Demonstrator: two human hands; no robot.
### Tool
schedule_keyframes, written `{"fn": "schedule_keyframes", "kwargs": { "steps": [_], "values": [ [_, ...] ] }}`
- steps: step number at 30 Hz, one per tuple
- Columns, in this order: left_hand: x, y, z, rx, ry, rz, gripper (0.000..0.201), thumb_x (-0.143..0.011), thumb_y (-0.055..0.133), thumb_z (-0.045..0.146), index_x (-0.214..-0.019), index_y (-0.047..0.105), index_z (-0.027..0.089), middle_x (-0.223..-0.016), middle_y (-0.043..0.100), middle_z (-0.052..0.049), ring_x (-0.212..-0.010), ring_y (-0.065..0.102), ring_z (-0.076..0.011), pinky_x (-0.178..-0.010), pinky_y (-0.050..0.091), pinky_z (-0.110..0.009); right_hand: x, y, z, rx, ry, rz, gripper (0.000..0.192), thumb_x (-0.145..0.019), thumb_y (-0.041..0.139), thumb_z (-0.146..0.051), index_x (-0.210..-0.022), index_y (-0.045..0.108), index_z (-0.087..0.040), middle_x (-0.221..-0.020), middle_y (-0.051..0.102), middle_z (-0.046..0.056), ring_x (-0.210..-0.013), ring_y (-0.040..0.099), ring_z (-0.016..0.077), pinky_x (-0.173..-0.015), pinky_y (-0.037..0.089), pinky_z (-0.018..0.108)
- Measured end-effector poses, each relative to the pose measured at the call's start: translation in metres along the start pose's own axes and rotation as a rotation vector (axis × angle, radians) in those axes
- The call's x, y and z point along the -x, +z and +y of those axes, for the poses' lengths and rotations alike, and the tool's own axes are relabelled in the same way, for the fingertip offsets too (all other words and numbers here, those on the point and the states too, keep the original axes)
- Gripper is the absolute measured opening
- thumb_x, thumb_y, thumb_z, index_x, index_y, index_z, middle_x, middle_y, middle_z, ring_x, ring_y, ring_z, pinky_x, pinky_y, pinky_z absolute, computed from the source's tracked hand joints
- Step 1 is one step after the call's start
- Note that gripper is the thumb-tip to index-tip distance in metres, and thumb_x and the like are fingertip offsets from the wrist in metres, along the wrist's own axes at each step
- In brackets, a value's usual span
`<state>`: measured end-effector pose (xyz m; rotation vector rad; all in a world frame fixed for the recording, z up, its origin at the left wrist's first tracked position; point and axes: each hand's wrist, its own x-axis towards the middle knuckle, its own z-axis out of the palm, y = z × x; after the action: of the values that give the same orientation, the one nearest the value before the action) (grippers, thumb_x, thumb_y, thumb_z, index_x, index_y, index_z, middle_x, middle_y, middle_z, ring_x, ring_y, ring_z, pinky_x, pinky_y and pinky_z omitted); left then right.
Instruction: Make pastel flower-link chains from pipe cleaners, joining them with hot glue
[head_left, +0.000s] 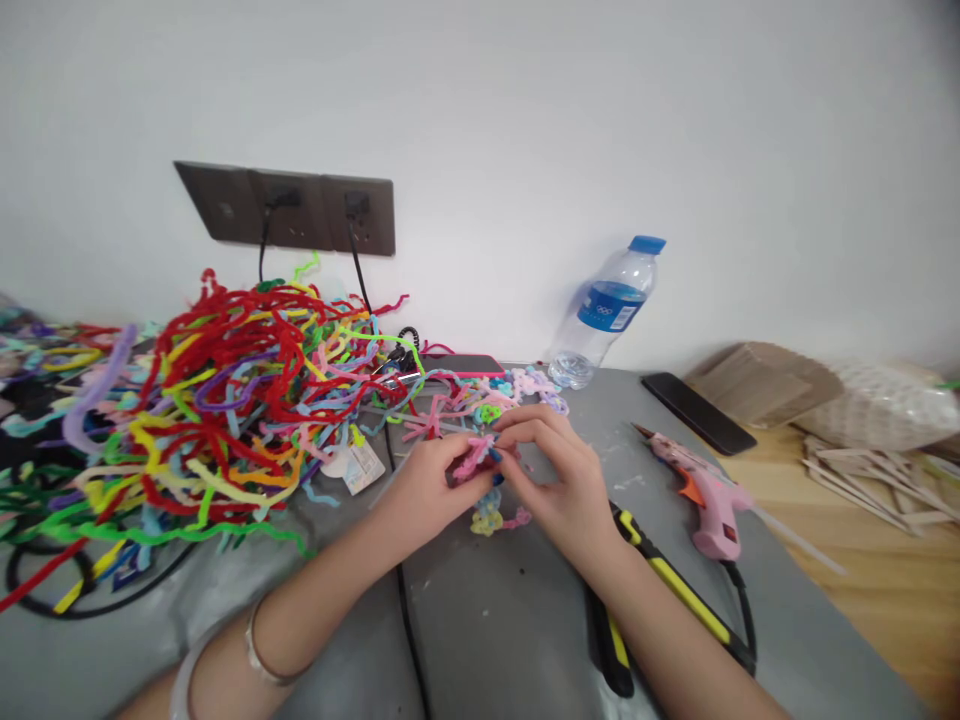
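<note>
My left hand (431, 488) and my right hand (559, 475) meet over the grey mat (487, 620), both pinching a small pink pipe-cleaner piece (475, 458). A little yellow and pink pipe-cleaner shape (491, 518) lies on the mat just below my fingers. More small pastel twisted shapes (525, 388) lie beyond my hands. A big tangled heap of coloured pipe cleaners (225, 400) covers the table to the left of my left hand.
A pink glue gun (701, 495) lies to the right; yellow-black pliers (622, 620) lie under my right forearm. A water bottle (604, 315) stands by the wall, with a black phone (697, 412), a red-edged phone (465, 365), wooden sticks (877, 470) and a wall socket (292, 207).
</note>
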<state>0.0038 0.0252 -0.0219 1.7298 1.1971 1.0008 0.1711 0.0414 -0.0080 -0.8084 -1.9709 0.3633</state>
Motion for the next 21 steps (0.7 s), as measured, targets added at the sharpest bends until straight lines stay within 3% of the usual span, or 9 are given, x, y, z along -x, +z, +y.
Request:
{"fn": "schedule_keyframes", "kwargs": {
  "steps": [4,10,16,21],
  "values": [
    [0.000,0.000,0.000,0.012,-0.033,0.000,0.018,-0.082,0.062,0.031,-0.076,0.062,0.015,-0.064,0.050,0.004,-0.061,0.045,-0.0118,-0.056,0.033,-0.021,0.000,0.001,-0.001,-0.165,0.101,0.012,0.012,-0.091,0.054,-0.014,-0.086,0.057,-0.024,-0.091,0.064,0.005,-0.092,0.061,0.0221,-0.082,0.045,0.037],
    [0.000,-0.001,0.002,0.111,-0.085,-0.063,0.022,-0.082,0.062,0.029,-0.096,0.071,0.015,-0.082,0.067,-0.002,-0.071,0.057,-0.0148,-0.064,0.044,-0.022,0.000,0.001,0.007,-0.408,0.289,0.133,0.010,-0.096,0.052,-0.030,-0.089,0.053,-0.024,-0.092,0.063,0.006,-0.088,0.060,0.0209,-0.079,0.047,0.035],
    [-0.001,-0.004,0.003,0.209,-0.125,-0.064,0.025,-0.083,0.062,0.031,-0.099,0.071,0.014,-0.076,0.064,0.000,-0.055,0.046,-0.0084,-0.049,0.038,-0.018,-0.004,-0.006,0.027,-0.466,0.404,0.308,0.019,-0.097,0.050,-0.039,-0.084,0.048,-0.025,-0.079,0.061,0.001,-0.074,0.057,0.0176,-0.071,0.045,0.030],
    [-0.003,-0.004,-0.002,0.255,-0.168,-0.050,0.028,-0.082,0.064,0.035,-0.099,0.070,0.013,-0.077,0.062,0.000,-0.051,0.040,-0.0060,-0.044,0.037,-0.017,-0.005,-0.010,0.036,-0.481,0.452,0.319,0.020,-0.095,0.049,-0.031,-0.076,0.048,-0.024,-0.069,0.055,-0.002,-0.064,0.049,0.0152,-0.065,0.040,0.028]
  ]
}}
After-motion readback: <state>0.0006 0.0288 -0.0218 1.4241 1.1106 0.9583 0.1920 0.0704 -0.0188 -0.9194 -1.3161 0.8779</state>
